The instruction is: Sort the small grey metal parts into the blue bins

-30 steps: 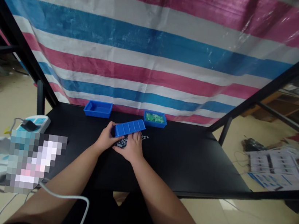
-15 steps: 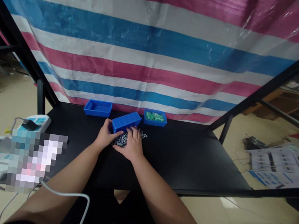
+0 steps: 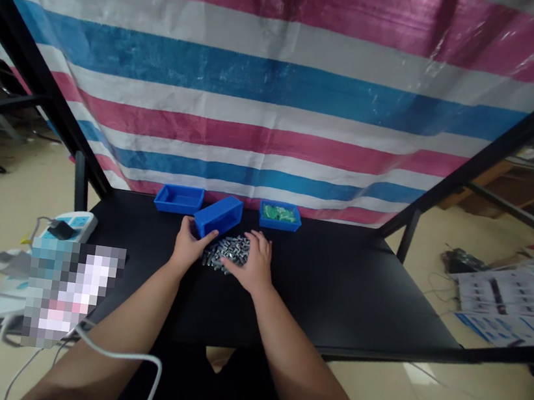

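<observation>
Lifted clear of the heap now, the blue plastic parts bin [image 3: 218, 216] has come away from the hands' cupped hold and sits tipped beside the loose metal fasteners [image 3: 226, 252], its inside hidden. Those fasteners lie in a low heap on the black tabletop [image 3: 358, 291], freed of any cover. My guess: the left hand [image 3: 188, 247] — open, fingers against the bin's near corner — steadies it without gripping. The right hand [image 3: 252, 264] is open too, fingertips at the heap's edge. Behind, one blue bin [image 3: 178, 199] shows nothing inside; another [image 3: 279, 213] holds green parts [image 3: 278, 212].
</observation>
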`<action>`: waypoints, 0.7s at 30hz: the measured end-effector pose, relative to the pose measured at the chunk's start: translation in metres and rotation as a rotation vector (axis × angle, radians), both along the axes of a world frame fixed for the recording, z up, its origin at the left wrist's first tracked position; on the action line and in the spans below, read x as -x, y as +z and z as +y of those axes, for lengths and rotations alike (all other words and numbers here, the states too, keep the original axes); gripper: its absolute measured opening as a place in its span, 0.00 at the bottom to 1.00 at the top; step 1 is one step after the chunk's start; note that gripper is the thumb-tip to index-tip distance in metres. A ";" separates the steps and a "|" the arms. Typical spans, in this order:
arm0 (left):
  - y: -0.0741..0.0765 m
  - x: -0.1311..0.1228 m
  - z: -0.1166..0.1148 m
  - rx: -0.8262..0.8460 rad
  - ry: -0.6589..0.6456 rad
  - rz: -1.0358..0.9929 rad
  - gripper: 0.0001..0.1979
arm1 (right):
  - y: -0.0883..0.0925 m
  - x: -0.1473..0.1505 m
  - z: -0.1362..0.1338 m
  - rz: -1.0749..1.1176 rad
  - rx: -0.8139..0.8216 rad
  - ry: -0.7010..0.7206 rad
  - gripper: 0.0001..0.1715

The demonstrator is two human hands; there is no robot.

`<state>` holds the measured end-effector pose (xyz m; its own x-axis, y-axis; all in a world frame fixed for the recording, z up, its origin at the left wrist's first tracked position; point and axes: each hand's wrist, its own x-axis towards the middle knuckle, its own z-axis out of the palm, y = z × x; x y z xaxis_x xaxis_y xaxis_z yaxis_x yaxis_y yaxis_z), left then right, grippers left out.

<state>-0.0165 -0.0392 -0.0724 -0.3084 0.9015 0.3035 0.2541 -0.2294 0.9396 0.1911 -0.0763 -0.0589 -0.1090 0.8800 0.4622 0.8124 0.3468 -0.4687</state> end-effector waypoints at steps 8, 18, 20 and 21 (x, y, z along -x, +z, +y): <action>-0.003 0.002 0.007 0.102 0.173 0.078 0.28 | -0.011 -0.007 0.015 -0.078 0.182 0.031 0.60; -0.003 -0.002 0.020 0.184 0.069 -0.197 0.41 | -0.005 0.002 0.012 -0.113 0.178 0.135 0.57; -0.001 -0.002 0.019 0.189 0.016 -0.279 0.44 | -0.004 -0.001 0.011 -0.106 0.174 0.147 0.57; 0.000 -0.001 0.018 0.186 -0.011 -0.312 0.45 | -0.003 -0.002 0.010 -0.097 0.172 0.154 0.56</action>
<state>-0.0151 -0.0211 -0.0721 -0.3500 0.9364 0.0271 -0.0536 -0.0489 0.9974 0.1929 -0.0661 -0.0623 -0.2841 0.9146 0.2878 0.8002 0.3916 -0.4543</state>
